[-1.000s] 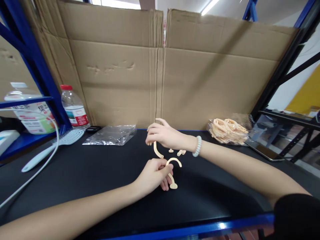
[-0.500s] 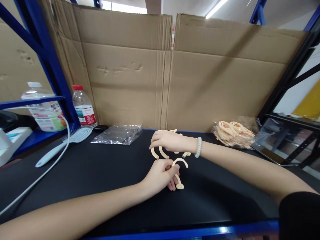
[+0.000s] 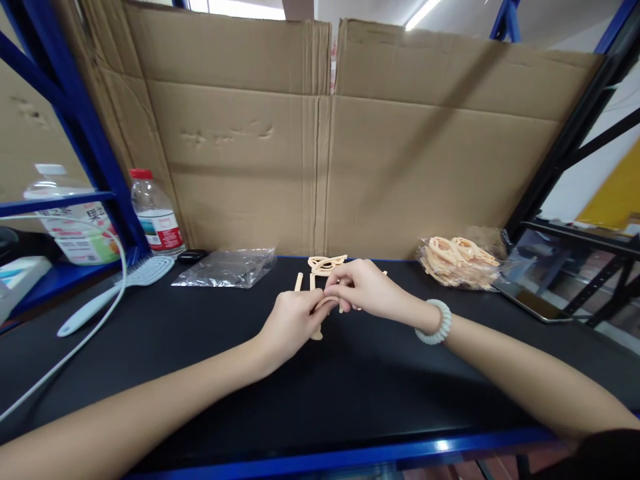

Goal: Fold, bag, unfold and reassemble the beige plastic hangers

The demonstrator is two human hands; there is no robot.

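Note:
My left hand [image 3: 293, 319] is closed round a thin, curved, cream-coloured piece [image 3: 317, 336], whose rounded lower end sticks out below the fingers. My right hand [image 3: 367, 288], with a pale coiled band on its wrist, meets it at the piece's upper end, thumb and fingers pinched together there. The fingers hide the exact contact, and whether the right hand has a second part between its fingertips cannot be made out. Just behind the hands, more cream-coloured curved pieces [image 3: 326, 265] lie on the black tabletop [image 3: 350, 393], partly covered by my fingers.
At the right rear is a clear bag of cream-coloured pieces [image 3: 457, 263], beside a dark flat panel [image 3: 543, 303]. Leftward lie an empty plastic bag [image 3: 225, 268], a hairbrush [image 3: 115, 293], a red-capped bottle [image 3: 159, 217] and a white cable [image 3: 85, 347]. Cardboard [image 3: 240, 147] walls the back.
My right hand has come back from the loose pieces to the piece in my left hand. My left hand has moved up and left, and the piece has turned. The view has shifted slightly.

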